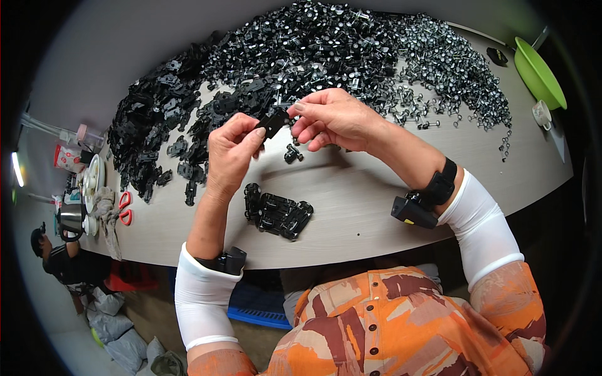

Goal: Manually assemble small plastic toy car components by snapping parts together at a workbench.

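Observation:
My left hand (pixel 232 145) pinches a flat black toy car chassis (pixel 272 127) between thumb and fingers, above the middle of the table. At the chassis's far right end, my right hand (pixel 332 119) has its thumb and forefinger drawn together. Whatever small part sits between those fingertips is too small to make out. Just below the hands lies a small cluster of black wheels (pixel 293 153). Nearer to me, several assembled black chassis with wheels (pixel 283 215) rest together in a group.
A heap of wheel-and-axle pieces (pixel 326 50) spreads across the back, with black chassis parts (pixel 147 125) piled at left. Red-handled scissors (pixel 126 208), a cloth (pixel 108 216) and a kettle (pixel 71 219) stand left. A green basin (pixel 539 74) and cup (pixel 542 115) are right. Another person (pixel 59 263) is far left.

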{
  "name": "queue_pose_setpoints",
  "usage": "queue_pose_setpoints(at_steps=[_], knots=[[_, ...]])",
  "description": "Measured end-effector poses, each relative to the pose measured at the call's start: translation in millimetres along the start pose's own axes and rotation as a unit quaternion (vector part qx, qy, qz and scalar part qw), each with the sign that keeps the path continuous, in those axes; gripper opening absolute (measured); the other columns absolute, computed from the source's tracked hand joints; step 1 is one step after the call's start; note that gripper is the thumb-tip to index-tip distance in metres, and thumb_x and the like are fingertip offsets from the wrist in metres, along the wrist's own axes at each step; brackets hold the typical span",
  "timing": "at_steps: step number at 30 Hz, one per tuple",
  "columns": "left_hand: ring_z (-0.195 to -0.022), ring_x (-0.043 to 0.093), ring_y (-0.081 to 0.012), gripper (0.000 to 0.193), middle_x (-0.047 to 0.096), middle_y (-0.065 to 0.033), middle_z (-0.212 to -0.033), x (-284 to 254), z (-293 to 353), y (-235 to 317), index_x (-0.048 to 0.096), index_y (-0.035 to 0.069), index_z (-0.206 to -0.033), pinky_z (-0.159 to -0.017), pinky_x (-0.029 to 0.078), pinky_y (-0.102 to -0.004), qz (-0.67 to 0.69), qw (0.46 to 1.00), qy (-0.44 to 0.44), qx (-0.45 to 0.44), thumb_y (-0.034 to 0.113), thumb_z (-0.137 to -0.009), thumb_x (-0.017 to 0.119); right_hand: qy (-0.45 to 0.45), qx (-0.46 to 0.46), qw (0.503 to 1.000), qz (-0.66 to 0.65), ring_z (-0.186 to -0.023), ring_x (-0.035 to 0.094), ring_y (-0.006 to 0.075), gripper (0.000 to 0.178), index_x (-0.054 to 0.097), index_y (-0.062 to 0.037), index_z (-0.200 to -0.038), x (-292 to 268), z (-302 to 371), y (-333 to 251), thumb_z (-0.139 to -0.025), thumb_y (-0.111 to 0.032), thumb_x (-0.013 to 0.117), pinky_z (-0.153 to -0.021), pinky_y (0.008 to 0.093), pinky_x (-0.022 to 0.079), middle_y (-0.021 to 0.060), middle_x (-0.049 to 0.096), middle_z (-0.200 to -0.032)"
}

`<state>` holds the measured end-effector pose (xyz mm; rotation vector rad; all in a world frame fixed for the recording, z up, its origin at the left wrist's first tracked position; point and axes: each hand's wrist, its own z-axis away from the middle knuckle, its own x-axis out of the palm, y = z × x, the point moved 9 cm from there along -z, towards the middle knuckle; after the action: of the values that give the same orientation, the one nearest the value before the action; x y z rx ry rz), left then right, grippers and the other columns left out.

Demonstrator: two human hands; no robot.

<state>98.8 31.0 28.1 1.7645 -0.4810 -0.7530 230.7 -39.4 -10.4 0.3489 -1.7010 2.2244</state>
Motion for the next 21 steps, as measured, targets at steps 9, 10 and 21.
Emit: queue_pose_setpoints(at_steps=[9, 10, 21], knots=[[-0.047, 0.052, -0.0063, 0.009, 0.060, -0.0043, -0.066, 9.7, 5.3, -41.6, 0.063, -0.001, -0.087, -0.036, 0.034, -0.0157, 0.179, 0.962, -0.047, -0.199, 0.008, -0.084, 0.064, -0.008, -0.007, 0.999, 0.047, -0.064, 0.062, 0.0112, 0.021, 0.055, 0.0035, -0.103, 4.1, 4.9, -0.7, -0.092, -0.014, 0.055, -0.051, 0.0223, 0.054, 0.0099, 0.063, -0.081], [-0.047, 0.053, -0.0075, 0.013, 0.061, -0.0057, -0.068, 11.3, 5.2, -42.2, 0.062, -0.001, -0.089, -0.037, 0.036, -0.0163, 0.169, 0.964, -0.060, -0.198, 0.011, -0.086, 0.062, -0.008, -0.005, 0.999, 0.047, -0.064, 0.062, 0.0112, 0.021, 0.055, 0.0035, -0.103, 4.0, 2.6, 1.6, -0.092, -0.014, 0.055, -0.051, 0.0223, 0.054, 0.0099, 0.063, -0.081], [-0.054, 0.062, -0.0193, 0.058, 0.063, -0.0172, -0.081, 6.9, -5.5, -54.0, 0.056, -0.011, -0.101, -0.042, 0.049, -0.0237, 0.347, 0.918, -0.061, -0.181, 0.044, -0.097, 0.036, 0.001, 0.004, 1.000, 0.000, -0.060, 0.062, 0.0120, 0.010, 0.056, 0.0017, -0.088, -3.9, -6.5, 6.1, -0.088, -0.008, 0.058, -0.052, 0.0255, 0.056, 0.0088, 0.062, -0.073]])
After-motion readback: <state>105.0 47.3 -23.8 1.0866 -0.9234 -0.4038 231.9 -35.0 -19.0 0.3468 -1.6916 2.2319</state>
